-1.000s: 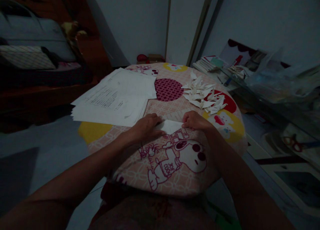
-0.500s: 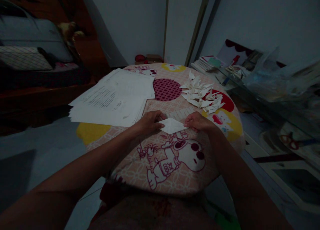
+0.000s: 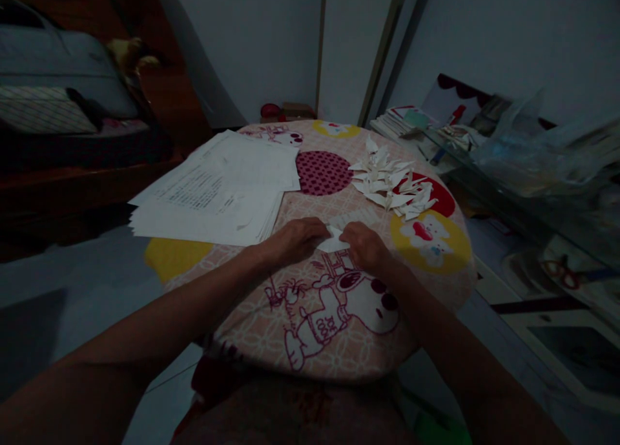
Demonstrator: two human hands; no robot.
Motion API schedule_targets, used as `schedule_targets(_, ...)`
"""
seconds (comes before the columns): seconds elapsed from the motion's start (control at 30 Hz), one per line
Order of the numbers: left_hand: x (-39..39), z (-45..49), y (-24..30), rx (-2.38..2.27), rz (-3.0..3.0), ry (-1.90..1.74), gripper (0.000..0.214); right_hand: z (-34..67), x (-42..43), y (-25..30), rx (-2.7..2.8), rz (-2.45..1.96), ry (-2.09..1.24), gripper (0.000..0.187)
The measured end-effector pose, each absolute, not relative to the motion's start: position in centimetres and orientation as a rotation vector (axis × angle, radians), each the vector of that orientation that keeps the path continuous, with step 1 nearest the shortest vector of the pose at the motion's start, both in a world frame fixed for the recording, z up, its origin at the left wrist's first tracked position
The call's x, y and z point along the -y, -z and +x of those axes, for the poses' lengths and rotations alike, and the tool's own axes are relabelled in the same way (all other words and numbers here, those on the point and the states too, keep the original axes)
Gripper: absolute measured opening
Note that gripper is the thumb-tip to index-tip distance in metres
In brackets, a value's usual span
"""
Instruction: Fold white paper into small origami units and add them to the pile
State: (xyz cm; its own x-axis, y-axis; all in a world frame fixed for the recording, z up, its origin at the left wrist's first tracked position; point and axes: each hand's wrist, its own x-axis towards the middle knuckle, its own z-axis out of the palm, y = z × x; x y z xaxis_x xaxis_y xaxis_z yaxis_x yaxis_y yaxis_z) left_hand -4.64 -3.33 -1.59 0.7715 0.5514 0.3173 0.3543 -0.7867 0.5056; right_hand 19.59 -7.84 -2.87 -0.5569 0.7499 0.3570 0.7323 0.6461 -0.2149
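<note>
Between my two hands, low over the near half of the round table, is a small piece of folded white paper (image 3: 332,242). My left hand (image 3: 303,235) pinches its left end, the fingers curled. At its right end my right hand (image 3: 362,243) is closed, thumb and fingertips on the paper. Both hands cover much of the sheet, so its exact folds are hard to make out. Beyond my right hand lies a heap of folded white paper cranes (image 3: 390,180).
A thick stack of printed sheets (image 3: 213,193) lies on the table's left side. The patterned tablecloth (image 3: 310,341) covers the round table. On the right stands a glass-topped cabinet (image 3: 489,180) with a plastic bag (image 3: 527,154) and papers. A wooden bench (image 3: 174,103) is at far left.
My right hand has moved left, closer to my left hand. The paper, a wide diamond before, now shows less of itself between the fingers, its right part covered or folded in.
</note>
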Motion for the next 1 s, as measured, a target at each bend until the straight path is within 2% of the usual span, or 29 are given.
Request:
schedule_targets(0.27,2.6,-5.5,2.2,-0.604,2.478,-0.653,0.027,19.3,8.2,3.3,2.465,-1.103,-0.110,0.009)
schedule_targets(0.53,2.8,-5.4,2.2,-0.612,2.449,-0.689,0.021,19.2,8.3,3.2,2.452,-1.102,-0.126,0.015)
schedule_targets(0.8,3.4,-5.4,2.0,-0.644,2.539,-0.653,0.022,18.2,9.3,2.3,2.577,-1.118,0.162,0.028)
schedule_targets(1.0,3.6,-5.1,1.8,-0.665,2.544,-0.652,0.024,17.7,9.6,1.9,2.606,-1.127,0.185,0.029)
